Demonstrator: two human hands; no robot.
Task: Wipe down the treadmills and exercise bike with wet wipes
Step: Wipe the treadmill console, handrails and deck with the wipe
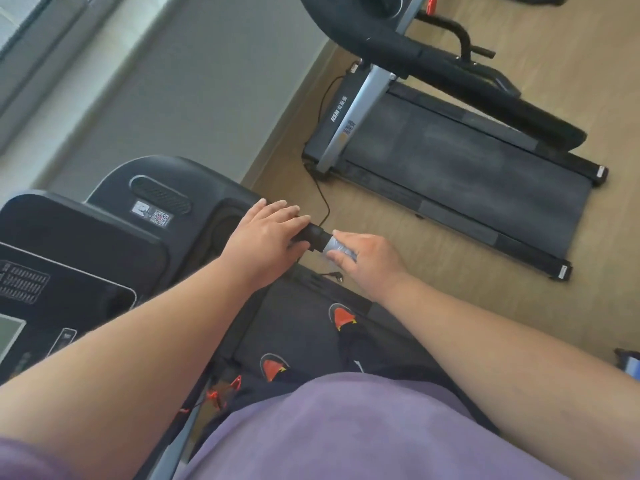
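Purple shirt point(346, 427); bare forearms; black-and-red shoes point(343, 317).

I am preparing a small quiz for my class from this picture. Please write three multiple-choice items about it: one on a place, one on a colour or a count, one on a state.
1. Where is the wipe?
A. on the floor
B. wrapped on the handlebar under the right hand
C. on the console

2. How many treadmills show?
A. one
B. two
C. four

3. What is the left hand doing?
A. hanging idle
B. holding a bottle
C. resting on the handlebar

Answers:
1 B: the right hand grips the pale wipe round the handlebar.
2 B: one treadmill is under the person's shoes, a second treadmill stands on the wood floor ahead.
3 C: the left hand lies over the black handlebar, beside the wipe.
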